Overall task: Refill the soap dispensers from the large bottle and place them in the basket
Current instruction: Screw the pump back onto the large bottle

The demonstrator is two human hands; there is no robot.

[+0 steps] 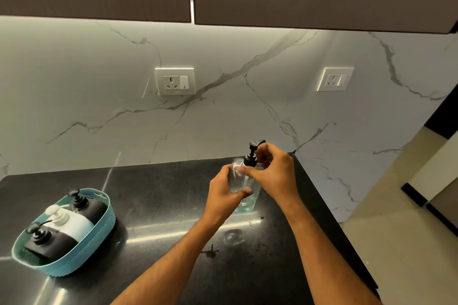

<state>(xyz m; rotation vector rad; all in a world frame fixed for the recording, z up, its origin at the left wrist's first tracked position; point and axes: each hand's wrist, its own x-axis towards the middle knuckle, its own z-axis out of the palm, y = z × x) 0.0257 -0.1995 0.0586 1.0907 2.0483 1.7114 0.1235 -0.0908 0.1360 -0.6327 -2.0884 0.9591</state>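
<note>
Head view: left hand (226, 192) grips the clear dispenser (244, 188) steady. Right hand (271, 171) pinches its black pump collar (250, 160), probably to twist it.

Four soap dispensers: three lie in one blue basket (104, 225), two black (91, 208) (47, 242) and one white (74, 224); one clear dispenser (244, 190) stands on the table (161, 193). Two wall sockets (175, 81) (335, 79).

Glossy black counter (173, 195); clear plastic dispenser (244, 188); woven-textured basket (81, 255).
</note>
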